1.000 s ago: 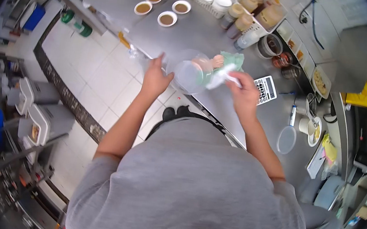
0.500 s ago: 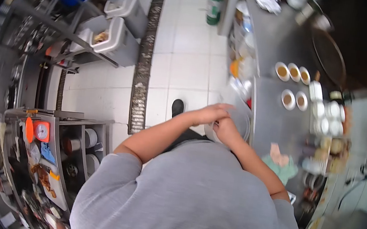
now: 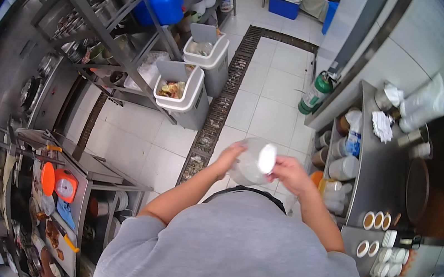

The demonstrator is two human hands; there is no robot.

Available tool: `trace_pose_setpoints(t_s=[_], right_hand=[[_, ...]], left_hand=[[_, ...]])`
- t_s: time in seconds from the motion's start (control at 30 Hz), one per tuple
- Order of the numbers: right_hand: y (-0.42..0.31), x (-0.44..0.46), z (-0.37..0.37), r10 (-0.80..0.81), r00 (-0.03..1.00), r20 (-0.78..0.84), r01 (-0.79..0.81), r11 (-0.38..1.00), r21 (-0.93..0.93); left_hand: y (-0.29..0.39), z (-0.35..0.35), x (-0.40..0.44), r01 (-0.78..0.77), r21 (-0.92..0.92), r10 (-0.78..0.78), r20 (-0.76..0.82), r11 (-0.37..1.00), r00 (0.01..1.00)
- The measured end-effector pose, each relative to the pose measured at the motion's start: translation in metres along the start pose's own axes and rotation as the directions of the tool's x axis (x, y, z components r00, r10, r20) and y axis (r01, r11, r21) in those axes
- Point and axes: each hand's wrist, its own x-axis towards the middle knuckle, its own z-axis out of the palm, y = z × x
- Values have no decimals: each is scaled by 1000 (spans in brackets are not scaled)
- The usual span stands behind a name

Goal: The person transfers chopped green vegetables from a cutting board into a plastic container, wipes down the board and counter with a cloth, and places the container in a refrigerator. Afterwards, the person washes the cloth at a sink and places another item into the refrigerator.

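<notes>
In front of my waist is a round, translucent plastic container (image 3: 246, 168); its exact kind is hard to make out. My left hand (image 3: 227, 159) grips its left side, fingers curled on the wall. A small white round cup (image 3: 267, 158) shows at the container's right side. My right hand (image 3: 289, 173) pinches the edge of this cup with thumb and fingers. Whether the cup is inside the container or in front of it, I cannot tell.
Two grey bins with white rims (image 3: 182, 99) stand left, beside a floor drain grate (image 3: 221, 105). A green gas cylinder (image 3: 316, 92) is ahead. On the right, a steel counter (image 3: 363, 174) holds small filled cups (image 3: 369, 220). An orange scale (image 3: 65, 185) sits on the left table.
The view has swung towards the right wall, with more floor showing ahead. My hands, crossed close together before, are now apart, with the translucent container and white cup between them.
</notes>
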Motion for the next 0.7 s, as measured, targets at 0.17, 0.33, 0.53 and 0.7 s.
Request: trace_pose_setpoints(t_s=[0.17, 0.33, 0.53, 0.7], right_hand=[[-127, 53, -61, -820, 332, -466, 465, 572, -676], [-250, 150, -92, -879, -401, -260, 577, -22, -816], [-256, 516, -103, -801, 445, 401, 621, -47, -783], [-231, 581, -113, 30, 927, 373, 356, 243, -903]], left_hand=[[-12, -122, 63, -86, -192, 25, -299, 978, 954], [74, -152, 125, -157, -406, -87, -522, 900, 849], [146, -123, 231, -194, -456, -89, -529, 869, 844], [179, -151, 292, -365, -536, -146, -690, 762, 709]])
